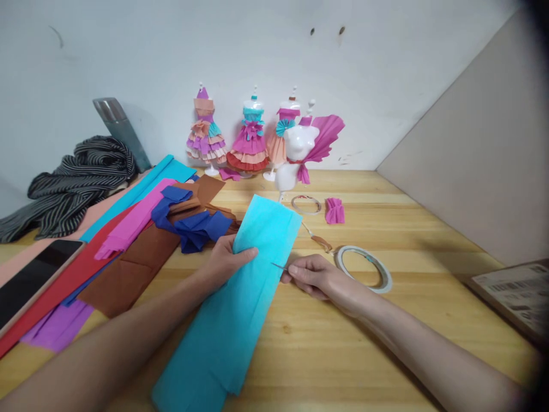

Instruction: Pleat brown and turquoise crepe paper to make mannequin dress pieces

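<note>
A long, narrow turquoise sheet of lightly creased paper is held aslant over the counter, pinched between thumb and fingers by the left-hand grip. A thin pointed tool is held narrowly in the right-hand grip, its tip overlapping the sheet. Ruffled paper dresses are worn by glossy white dress forms. The capped bottle's contents cannot be told.

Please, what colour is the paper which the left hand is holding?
The paper in the left hand is turquoise, shown in the head view.
</note>
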`<state>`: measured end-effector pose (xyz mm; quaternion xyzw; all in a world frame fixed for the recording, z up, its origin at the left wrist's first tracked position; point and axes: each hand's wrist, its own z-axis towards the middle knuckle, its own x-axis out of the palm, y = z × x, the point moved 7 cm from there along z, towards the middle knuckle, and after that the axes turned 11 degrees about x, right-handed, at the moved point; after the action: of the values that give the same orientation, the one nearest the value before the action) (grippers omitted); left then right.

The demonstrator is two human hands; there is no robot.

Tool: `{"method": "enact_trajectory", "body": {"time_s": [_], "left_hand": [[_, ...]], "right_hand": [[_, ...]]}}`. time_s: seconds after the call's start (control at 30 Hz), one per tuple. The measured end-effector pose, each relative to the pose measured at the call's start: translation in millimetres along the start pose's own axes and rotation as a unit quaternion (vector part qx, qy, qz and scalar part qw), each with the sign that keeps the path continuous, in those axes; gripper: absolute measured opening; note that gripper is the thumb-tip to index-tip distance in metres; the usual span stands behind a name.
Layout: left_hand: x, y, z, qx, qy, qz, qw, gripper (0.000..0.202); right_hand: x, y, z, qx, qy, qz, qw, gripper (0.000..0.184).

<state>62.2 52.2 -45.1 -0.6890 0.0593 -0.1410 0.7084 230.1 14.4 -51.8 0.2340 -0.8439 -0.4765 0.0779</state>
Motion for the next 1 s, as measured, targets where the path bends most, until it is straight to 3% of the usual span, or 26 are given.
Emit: {"method": "enact_trajectory", "body": {"time_s": [1.0], "left_hand": [[1.2,0.9,0.0,-0.003,0.003,-0.008,1.000,0.034]], "right_hand": [[-0.3,-2.5,2.5,-0.007,0.018,0.012,1.000,0.053]]}}
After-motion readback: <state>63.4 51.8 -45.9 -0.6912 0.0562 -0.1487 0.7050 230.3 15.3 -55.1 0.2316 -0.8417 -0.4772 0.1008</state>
